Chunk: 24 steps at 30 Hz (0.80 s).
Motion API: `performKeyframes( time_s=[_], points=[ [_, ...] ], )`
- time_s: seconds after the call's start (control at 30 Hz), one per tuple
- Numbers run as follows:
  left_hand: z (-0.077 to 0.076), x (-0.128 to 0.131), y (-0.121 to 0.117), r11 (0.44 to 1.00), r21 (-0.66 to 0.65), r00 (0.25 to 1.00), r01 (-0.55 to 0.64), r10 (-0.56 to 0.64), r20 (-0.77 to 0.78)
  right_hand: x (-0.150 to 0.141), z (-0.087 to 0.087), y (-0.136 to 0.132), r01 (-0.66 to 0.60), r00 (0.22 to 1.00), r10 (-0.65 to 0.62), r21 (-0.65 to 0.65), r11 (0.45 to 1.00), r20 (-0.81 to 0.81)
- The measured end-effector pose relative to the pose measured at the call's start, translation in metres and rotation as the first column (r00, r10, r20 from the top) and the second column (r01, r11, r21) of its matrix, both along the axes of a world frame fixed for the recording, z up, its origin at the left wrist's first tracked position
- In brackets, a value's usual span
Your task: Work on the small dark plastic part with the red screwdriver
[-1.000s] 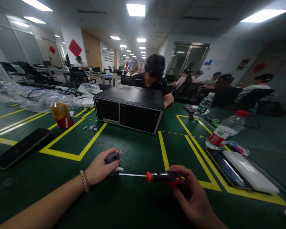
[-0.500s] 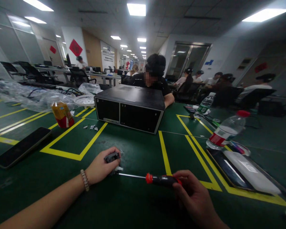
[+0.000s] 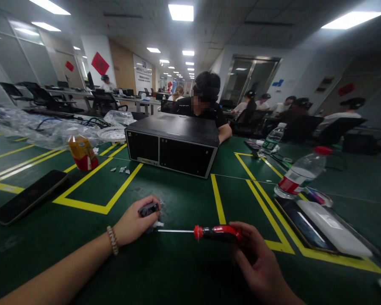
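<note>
My left hand (image 3: 133, 222) is closed on a small dark part (image 3: 148, 209) and presses it down on the green table (image 3: 184, 199). A bead bracelet sits on that wrist. My right hand (image 3: 257, 258) grips the red and black handle of a screwdriver (image 3: 217, 232). Its thin shaft lies level and points left, with the tip at the small part under my left fingers. A bit of white material shows right beside the tip.
A black computer case (image 3: 173, 145) lies past my hands, with a person seated behind it. A phone (image 3: 27, 197) and an orange carton (image 3: 81, 153) lie left; a water bottle (image 3: 300, 172), a tablet and a white case lie right. Yellow tape lines cross the table.
The screwdriver handle has turned in my right hand, more red showing now, and my fingers have shifted along it. My left hand and the small part have stayed put.
</note>
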<state>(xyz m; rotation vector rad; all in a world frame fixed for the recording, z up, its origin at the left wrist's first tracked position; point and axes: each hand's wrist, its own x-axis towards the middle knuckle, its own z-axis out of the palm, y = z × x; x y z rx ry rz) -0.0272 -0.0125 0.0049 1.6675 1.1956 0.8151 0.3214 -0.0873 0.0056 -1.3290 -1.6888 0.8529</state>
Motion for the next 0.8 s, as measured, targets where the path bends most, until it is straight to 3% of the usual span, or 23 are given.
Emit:
performKeyframes(
  time_s=[0.2,0.8],
  points=[
    [0.0008,0.0009,-0.0003,0.999,0.036,1.0,-0.005,0.005,-0.013,0.0011,0.0061,0.0023,-0.055,0.998,0.054,-0.112,0.992,-0.013],
    [-0.0016,-0.0003,0.0001,1.0,-0.003,1.0,0.005,-0.005,-0.01,0.001,-0.0008,0.0037,-0.022,1.0,0.02,-0.067,0.998,-0.024]
  ],
)
